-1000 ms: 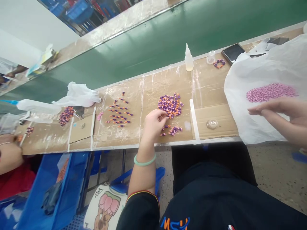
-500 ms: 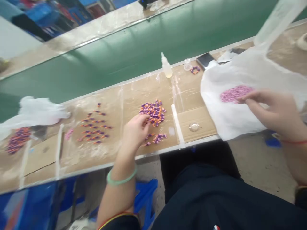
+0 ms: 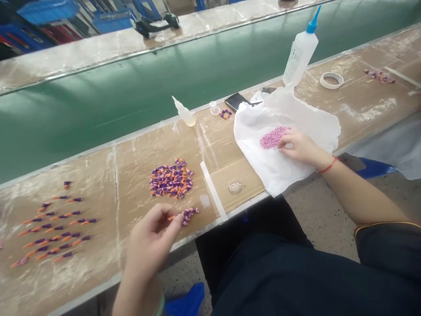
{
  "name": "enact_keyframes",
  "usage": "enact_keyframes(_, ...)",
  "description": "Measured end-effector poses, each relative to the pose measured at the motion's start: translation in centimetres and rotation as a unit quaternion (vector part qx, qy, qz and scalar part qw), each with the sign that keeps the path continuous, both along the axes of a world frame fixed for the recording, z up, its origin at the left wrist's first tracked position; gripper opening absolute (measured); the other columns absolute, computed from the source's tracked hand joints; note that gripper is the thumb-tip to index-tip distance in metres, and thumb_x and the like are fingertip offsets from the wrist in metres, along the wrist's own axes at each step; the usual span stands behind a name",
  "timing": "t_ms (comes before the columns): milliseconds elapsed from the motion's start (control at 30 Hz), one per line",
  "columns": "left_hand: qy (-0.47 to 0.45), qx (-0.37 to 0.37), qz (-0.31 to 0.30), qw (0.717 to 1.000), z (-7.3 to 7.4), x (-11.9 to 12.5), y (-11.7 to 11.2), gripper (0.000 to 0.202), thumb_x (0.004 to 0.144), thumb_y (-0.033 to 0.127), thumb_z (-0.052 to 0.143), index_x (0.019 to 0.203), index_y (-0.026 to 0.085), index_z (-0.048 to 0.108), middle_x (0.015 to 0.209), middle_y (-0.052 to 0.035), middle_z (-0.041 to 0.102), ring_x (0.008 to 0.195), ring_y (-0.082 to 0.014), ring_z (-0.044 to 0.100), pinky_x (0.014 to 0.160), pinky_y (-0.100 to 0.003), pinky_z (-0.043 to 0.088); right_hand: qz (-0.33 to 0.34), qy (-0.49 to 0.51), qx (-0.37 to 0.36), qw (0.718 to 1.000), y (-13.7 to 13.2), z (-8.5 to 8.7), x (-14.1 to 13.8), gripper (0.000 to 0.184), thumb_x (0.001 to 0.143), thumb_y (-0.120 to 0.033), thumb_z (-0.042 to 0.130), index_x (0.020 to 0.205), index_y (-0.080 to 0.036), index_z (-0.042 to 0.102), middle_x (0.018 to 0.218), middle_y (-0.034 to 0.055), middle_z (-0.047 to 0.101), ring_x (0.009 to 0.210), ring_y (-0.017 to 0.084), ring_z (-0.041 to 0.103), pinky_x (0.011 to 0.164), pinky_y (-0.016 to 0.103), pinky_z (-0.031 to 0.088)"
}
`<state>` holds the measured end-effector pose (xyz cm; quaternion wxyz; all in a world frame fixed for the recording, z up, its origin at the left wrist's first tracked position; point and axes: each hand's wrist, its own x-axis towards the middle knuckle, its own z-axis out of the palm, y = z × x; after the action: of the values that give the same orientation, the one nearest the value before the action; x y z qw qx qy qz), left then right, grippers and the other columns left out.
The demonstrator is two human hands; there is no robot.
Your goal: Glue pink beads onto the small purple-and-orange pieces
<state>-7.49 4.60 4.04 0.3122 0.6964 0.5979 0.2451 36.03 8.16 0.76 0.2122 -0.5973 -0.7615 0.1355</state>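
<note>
My left hand is at the table's near edge, thumb and index finger nearly together. A bit of orange shows at the fingertips, but whether it is gripped or lies behind them is unclear. Beside it is a small cluster of purple-and-pink pieces; beyond lies a larger heap of purple, orange and pink pieces. My right hand has its fingers pinched at the edge of a patch of tiny pink beads on a white sheet. Anything between those fingertips is too small to see.
Purple-and-orange pieces lie in rows at left. Along the back are a small dropper bottle, a ring of pieces, a phone, a large blue-tipped bottle and a tape roll. A clear round lid lies near the front.
My view has swung to the right. My left hand has moved from the large heap toward the small cluster nearer me. My right hand stays at the pink beads.
</note>
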Motion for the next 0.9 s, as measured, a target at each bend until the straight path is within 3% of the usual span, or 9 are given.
enact_keyframes(233, -0.085, 0.001, -0.030, 0.996, -0.2, 2.1, -2.0, 0.014, 0.081, 0.026, 0.062, 0.070, 0.020, 0.057, 0.067, 0.0007, 0.058, 0.060, -0.0139, 0.053, 0.055, -0.023, 0.042, 0.030, -0.031, 0.019, 0.999, 1.5, -1.2, -0.8, 0.015, 0.082, -0.021, 0.056, 0.067, -0.021, 0.057, 0.078, 0.0090, 0.061, 0.081, 0.026, 0.055, 0.082, 0.044, 0.045)
enact_keyframes(367, -0.130, -0.018, -0.023, 0.991, -1.0, 2.5, -2.6, 0.014, 0.082, 0.025, 0.060, 0.069, 0.019, 0.056, 0.068, 0.0005, 0.055, 0.062, -0.0134, 0.051, 0.058, -0.024, 0.042, 0.052, -0.038, 0.074, 0.995, 1.3, -2.2, -0.9, 0.019, 0.082, -0.021, 0.053, 0.063, -0.022, 0.053, 0.072, 0.0103, 0.061, 0.076, 0.028, 0.054, 0.076, 0.047, 0.043)
enact_keyframes(500, -0.163, -0.034, -0.004, 0.986, -1.7, 2.7, -3.1, 0.013, 0.083, 0.026, 0.059, 0.072, 0.019, 0.055, 0.071, 0.0006, 0.054, 0.066, -0.0137, 0.051, 0.063, -0.025, 0.043, 0.026, -0.014, 0.153, 0.988, 0.7, -3.0, -0.9, 0.017, 0.083, -0.024, 0.054, 0.066, -0.025, 0.051, 0.067, 0.0089, 0.061, 0.067, 0.028, 0.056, 0.064, 0.043, 0.043)
enact_keyframes(667, -0.212, -0.044, 0.000, 0.976, -2.4, 3.1, -3.7, 0.017, 0.082, 0.030, 0.063, 0.072, 0.019, 0.055, 0.072, -0.0003, 0.054, 0.068, -0.0149, 0.050, 0.066, -0.027, 0.043, -0.079, 0.143, 0.131, 0.978, -1.0, -1.2, -1.8, 0.012, 0.083, -0.021, 0.065, 0.074, -0.025, 0.059, 0.064, 0.0029, 0.066, 0.054, 0.022, 0.059, 0.048, 0.033, 0.042)
enact_keyframes(800, -0.290, -0.066, 0.012, 0.955, -3.2, 4.6, -4.5, 0.026, 0.080, 0.040, 0.068, 0.072, 0.020, 0.054, 0.071, -0.0005, 0.053, 0.067, -0.0149, 0.049, 0.066, -0.028, 0.044, -0.131, 0.296, 0.058, 0.945, -1.9, 1.1, -3.7, 0.014, 0.079, -0.027, 0.076, 0.076, -0.024, 0.063, 0.070, 0.0026, 0.070, 0.067, 0.021, 0.067, 0.058, 0.030, 0.054)
enact_keyframes(900, -0.320, -0.119, -0.017, 0.940, -3.7, 6.6, -5.8, 0.025, 0.080, 0.041, 0.069, 0.074, 0.020, 0.058, 0.070, -0.0010, 0.055, 0.065, -0.0145, 0.050, 0.063, -0.027, 0.044, -0.146, 0.367, 0.001, 0.919, -2.5, 2.2, -5.1, 0.014, 0.079, -0.032, 0.076, 0.087, -0.023, 0.070, 0.083, 0.0030, 0.073, 0.079, 0.021, 0.069, 0.071, 0.035, 0.059)
